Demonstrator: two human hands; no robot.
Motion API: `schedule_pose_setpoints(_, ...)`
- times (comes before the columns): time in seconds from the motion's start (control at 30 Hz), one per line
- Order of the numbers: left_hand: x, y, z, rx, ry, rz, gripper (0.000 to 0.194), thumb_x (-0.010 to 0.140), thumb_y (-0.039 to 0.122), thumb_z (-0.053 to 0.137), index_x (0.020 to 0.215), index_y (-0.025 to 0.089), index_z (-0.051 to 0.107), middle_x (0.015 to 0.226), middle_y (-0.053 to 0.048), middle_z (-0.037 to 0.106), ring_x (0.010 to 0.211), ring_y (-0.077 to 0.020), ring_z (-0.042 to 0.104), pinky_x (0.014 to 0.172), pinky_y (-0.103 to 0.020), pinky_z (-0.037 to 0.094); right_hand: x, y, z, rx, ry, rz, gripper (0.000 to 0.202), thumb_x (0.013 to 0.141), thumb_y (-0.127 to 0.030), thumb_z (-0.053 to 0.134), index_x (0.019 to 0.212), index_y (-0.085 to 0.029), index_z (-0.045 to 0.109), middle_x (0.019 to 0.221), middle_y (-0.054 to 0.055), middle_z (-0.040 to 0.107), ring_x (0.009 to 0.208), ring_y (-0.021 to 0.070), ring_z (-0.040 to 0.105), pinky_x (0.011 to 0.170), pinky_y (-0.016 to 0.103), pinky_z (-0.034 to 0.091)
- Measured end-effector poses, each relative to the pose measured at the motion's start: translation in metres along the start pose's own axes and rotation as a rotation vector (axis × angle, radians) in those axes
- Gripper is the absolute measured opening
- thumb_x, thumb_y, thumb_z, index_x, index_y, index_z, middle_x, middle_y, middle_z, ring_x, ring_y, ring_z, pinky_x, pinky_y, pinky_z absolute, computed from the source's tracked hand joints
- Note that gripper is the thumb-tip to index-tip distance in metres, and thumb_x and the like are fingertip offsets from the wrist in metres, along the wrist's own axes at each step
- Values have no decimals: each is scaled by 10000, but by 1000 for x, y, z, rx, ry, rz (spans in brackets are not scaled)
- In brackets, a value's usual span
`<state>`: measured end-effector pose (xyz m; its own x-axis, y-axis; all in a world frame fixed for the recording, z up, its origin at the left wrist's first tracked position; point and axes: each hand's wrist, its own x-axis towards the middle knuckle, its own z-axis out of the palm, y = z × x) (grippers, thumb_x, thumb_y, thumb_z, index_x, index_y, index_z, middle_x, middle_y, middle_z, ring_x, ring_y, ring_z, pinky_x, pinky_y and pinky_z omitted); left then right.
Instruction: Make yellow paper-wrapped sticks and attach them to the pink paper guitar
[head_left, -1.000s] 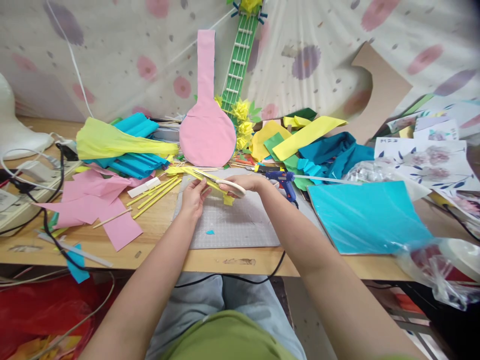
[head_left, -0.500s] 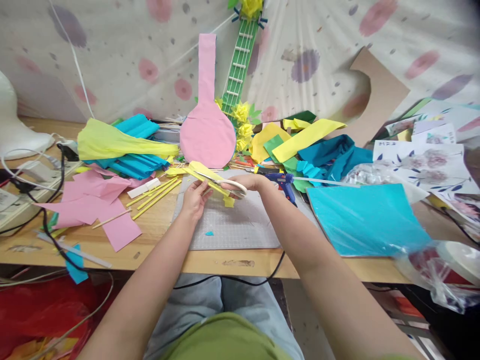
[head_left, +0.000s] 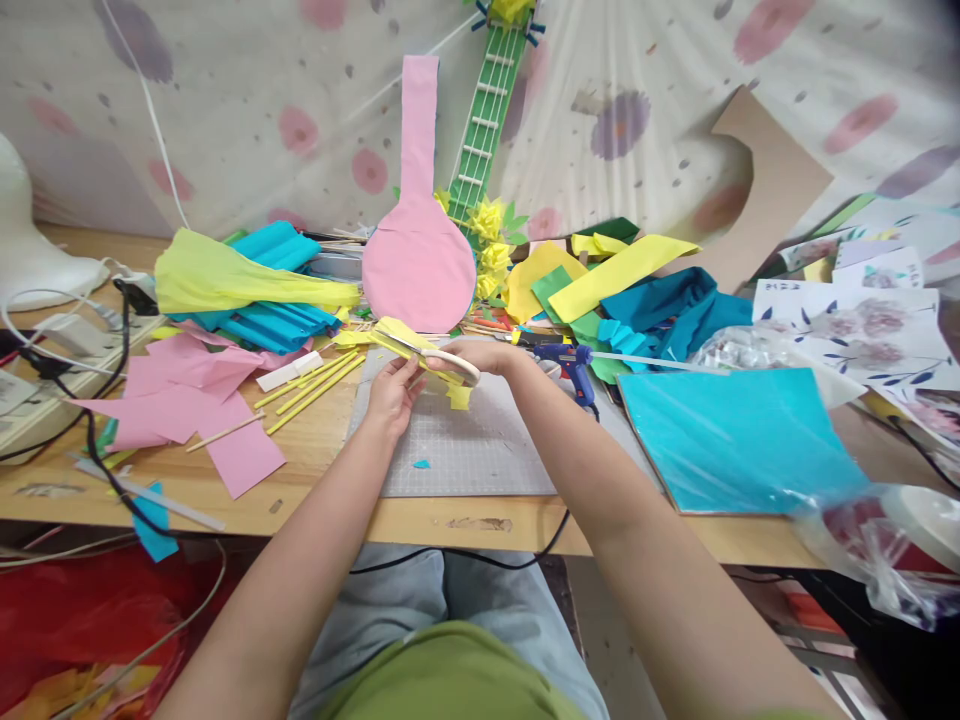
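My left hand is closed on a strip of yellow paper, pinched above the grey cutting mat. In my right hand is a pair of scissors with pale handles; the blades reach left along the yellow strip. Below the scissors hangs a small yellow piece; whether it is joined to the strip I cannot tell. A scrap of blue paper lies on the mat. Behind my hands stands a pink paper-covered, long-necked shape.
A blue glue gun lies right of my right hand. Yellow sticks and pink paper are on the left. A turquoise sheet rests at right. Behind stands a green, instrument-like neck. A black cable crosses below the table edge.
The scissors have shifted slightly left along the yellow strip, and their handles are turned more edge-on. My left hand keeps its hold. The whole view has moved a little.
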<state>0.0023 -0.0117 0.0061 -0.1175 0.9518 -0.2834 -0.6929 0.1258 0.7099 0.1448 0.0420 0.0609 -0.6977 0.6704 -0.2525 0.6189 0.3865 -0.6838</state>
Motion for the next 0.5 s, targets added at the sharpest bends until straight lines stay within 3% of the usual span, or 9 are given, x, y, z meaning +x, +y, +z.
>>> schedule_pose_setpoints(0.13,1,-1,0,5,-6,3,99,657,103,661,704,137,581,671,16,623,575,-61,562,510,-163,418,-2,-1,0,-29,-11,41,531,750,-576,477,954,-106,622,827,52,633,625,104,487,533,193,385)
schedule_pose_setpoints(0.27,0,-2,0,20,-3,6,103,647,103,669,695,132,584,665,13,620,573,-64,558,509,-167,413,0,1,-1,-75,15,12,497,746,-557,500,929,-112,626,834,49,630,685,124,502,596,209,399)
schedule_pose_setpoints(0.5,-1,-3,1,30,0,11,94,650,93,664,689,128,587,663,14,620,560,-61,550,509,-170,418,5,1,1,-51,18,16,488,745,-567,476,834,-109,619,716,29,597,638,115,478,578,220,380)
